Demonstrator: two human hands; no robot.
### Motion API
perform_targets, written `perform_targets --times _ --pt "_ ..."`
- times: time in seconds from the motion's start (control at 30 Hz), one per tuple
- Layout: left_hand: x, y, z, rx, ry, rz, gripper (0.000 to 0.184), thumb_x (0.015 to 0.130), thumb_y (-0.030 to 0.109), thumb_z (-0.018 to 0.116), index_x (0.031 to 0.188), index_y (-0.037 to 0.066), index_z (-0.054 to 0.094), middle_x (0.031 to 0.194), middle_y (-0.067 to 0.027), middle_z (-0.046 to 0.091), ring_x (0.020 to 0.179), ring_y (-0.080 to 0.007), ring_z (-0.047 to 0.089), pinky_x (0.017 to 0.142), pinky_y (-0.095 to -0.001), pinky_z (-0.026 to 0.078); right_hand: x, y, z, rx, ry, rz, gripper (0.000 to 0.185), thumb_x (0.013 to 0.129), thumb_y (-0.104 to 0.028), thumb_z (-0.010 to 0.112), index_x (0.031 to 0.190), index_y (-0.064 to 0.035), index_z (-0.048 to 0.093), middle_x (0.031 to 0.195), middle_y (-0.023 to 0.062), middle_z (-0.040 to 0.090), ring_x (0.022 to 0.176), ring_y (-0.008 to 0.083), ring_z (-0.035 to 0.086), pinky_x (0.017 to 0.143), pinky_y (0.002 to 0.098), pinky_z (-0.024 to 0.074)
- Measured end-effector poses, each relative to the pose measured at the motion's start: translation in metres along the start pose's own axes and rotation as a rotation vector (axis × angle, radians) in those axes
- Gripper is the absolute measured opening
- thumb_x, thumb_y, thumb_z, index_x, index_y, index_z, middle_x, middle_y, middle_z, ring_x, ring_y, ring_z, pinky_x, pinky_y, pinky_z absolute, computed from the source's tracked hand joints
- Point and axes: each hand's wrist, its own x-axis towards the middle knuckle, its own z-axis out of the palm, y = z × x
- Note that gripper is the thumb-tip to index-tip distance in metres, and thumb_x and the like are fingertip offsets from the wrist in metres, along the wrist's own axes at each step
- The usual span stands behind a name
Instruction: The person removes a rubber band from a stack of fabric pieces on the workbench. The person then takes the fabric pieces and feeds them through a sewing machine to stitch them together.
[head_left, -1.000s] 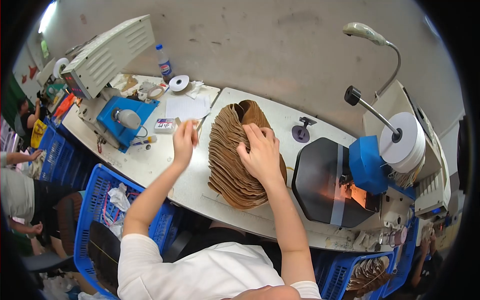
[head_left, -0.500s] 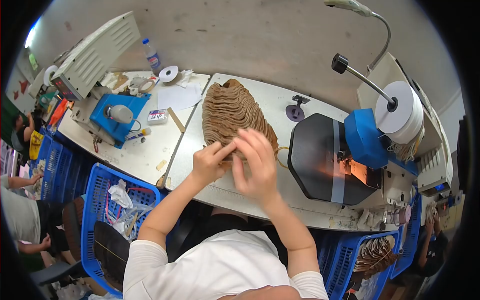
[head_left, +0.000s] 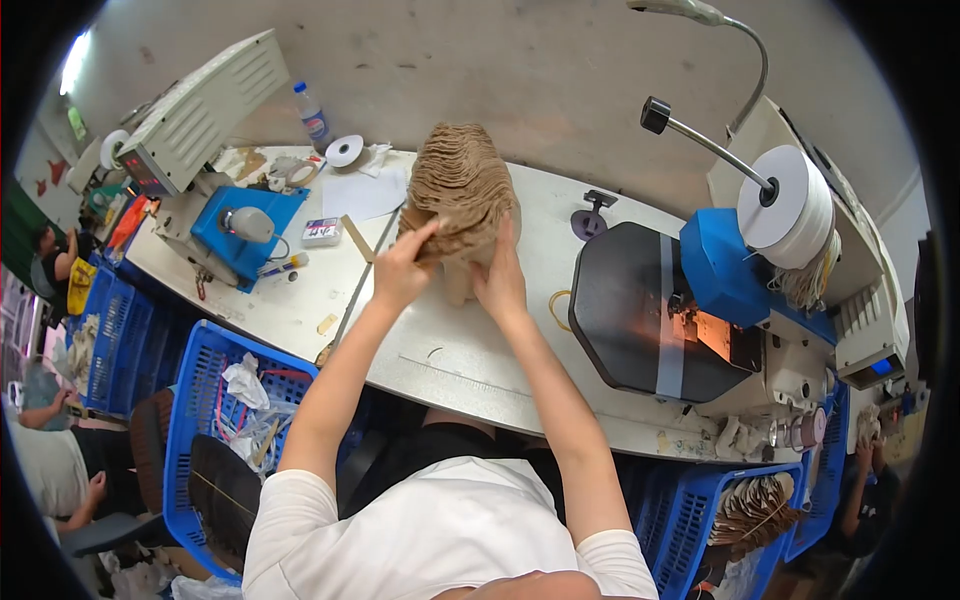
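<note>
A thick stack of brown, soft-looking cut pieces (head_left: 462, 180) stands on the white worktable in front of me, its layered edges wavy. On the stack's near left corner is my left hand (head_left: 402, 272), fingers closed round the edge. Along the right side lies my right hand (head_left: 502, 282), fingers fairly straight, its thumb at the near side, and the stack is held between both hands. A yellow band loop (head_left: 561, 311) rests on the table beside the black machine plate (head_left: 620, 310).
To the right stands a blue and white machine (head_left: 727, 270) with a white thread spool (head_left: 790, 210). Another machine (head_left: 240, 225) is at the left, near a bottle (head_left: 312, 118). Blue baskets (head_left: 185, 430) flank my seat. Other people sit farther left and right.
My hands have moved apart from their meeting point at the stack's near end and now hold its two sides. The stack has turned more upright in view and shifted slightly away.
</note>
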Motion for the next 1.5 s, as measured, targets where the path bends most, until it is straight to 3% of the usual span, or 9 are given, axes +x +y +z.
perform_targets --times 0.27,0.3,0.4,0.57,0.87,0.97,1.07,1.17,1.5 --pt "-0.006 0.019 -0.015 -0.067 -0.12 -0.334 0.048 0.073 0.005 0.076 0.119 0.01 0.063 0.068 -0.0062 0.055 0.056 -0.0117 0.047 0.055 -0.0262 0.042 -0.015 -0.01 -0.021 0.101 -0.089 0.096 0.102 0.073 -0.007 0.075 0.151 -0.003 0.009 0.145 0.0275 0.033 0.126 0.0481 0.042 0.1 0.0461 0.0426" --pt "0.006 0.018 -0.018 -0.099 -0.118 -0.4 0.054 0.075 0.009 0.076 0.126 0.011 0.058 0.062 -0.0029 0.043 0.055 -0.0107 0.039 0.053 -0.0272 0.036 -0.011 -0.004 -0.017 0.07 -0.094 0.1 0.102 0.073 -0.009 0.075 0.151 -0.0028 0.009 0.145 0.028 0.033 0.126 0.0479 0.042 0.1 0.0461 0.0424" --pt "0.012 -0.027 0.0 -0.169 -0.223 -0.512 0.057 0.077 0.012 0.075 0.129 0.015 0.055 0.06 -0.0033 0.039 0.054 -0.0164 0.041 0.053 -0.0325 0.037 -0.007 0.013 -0.001 0.0 -0.095 0.116 0.103 0.073 -0.014 0.077 0.15 -0.002 0.01 0.143 0.0293 0.033 0.125 0.0474 0.043 0.101 0.0459 0.042" --pt "0.011 -0.031 -0.008 0.019 -0.448 -0.465 0.077 0.071 0.035 0.081 0.136 0.012 0.047 0.071 -0.011 0.061 0.066 -0.0253 0.061 0.061 -0.0352 0.046 -0.016 0.015 -0.008 0.103 -0.152 0.121 0.104 0.072 -0.02 0.077 0.151 -0.0043 0.011 0.139 0.0304 0.034 0.126 0.0462 0.042 0.101 0.0457 0.0415" --pt "0.029 -0.033 -0.007 0.095 -0.478 -0.467 0.089 0.068 0.044 0.083 0.14 0.015 0.041 0.065 -0.0115 0.062 0.064 -0.0298 0.064 0.06 -0.0388 0.046 -0.018 0.013 0.002 0.144 -0.157 0.407 0.111 0.068 -0.027 0.08 0.153 -0.0105 0.009 0.141 0.0277 0.034 0.129 0.043 0.04 0.103 0.0443 0.0408" --pt "0.032 -0.044 -0.002 0.069 -0.452 -0.463 0.09 0.065 0.047 0.084 0.138 0.015 0.043 0.066 -0.0111 0.062 0.066 -0.0293 0.064 0.06 -0.0385 0.047 -0.021 0.03 0.011 0.215 -0.121 0.532 0.11 0.069 -0.027 0.083 0.15 -0.0007 0.013 0.137 0.0242 0.046 0.125 0.0366 0.049 0.103 0.0406 0.0424" --pt "0.047 -0.049 -0.004 0.108 -0.527 -0.431 0.093 0.061 0.049 0.086 0.136 0.015 0.044 0.069 -0.0113 0.063 0.068 -0.0294 0.064 0.061 -0.0376 0.047 -0.023 0.04 0.017 0.457 -0.082 0.54 0.119 0.064 -0.036 0.085 0.149 0.0039 0.012 0.134 0.0325 0.043 0.125 0.0397 0.047 0.101 0.0425 0.0436" --pt "0.052 -0.047 -0.004 0.148 -0.528 -0.418 0.096 0.058 0.052 0.086 0.135 0.013 0.045 0.072 -0.012 0.064 0.072 -0.0293 0.065 0.063 -0.0388 0.047 -0.019 0.04 0.018 0.48 -0.103 0.611 0.118 0.062 -0.036 0.086 0.146 0.0088 0.016 0.133 0.0315 0.047 0.123 0.0385 0.051 0.101 0.042 0.0444" --pt "0.051 -0.016 -0.025 0.045 -0.692 -0.621 0.06 0.071 0.044 0.079 0.114 0.004 0.067 0.1 -0.0169 0.07 0.09 -0.0248 0.068 0.08 -0.0341 0.052 -0.022 -0.001 -0.023 0.515 -0.132 0.744 0.107 0.066 -0.038 0.083 0.146 0.003 0.026 0.138 0.0259 0.046 0.126 0.0343 0.049 0.102 0.0391 0.0428"
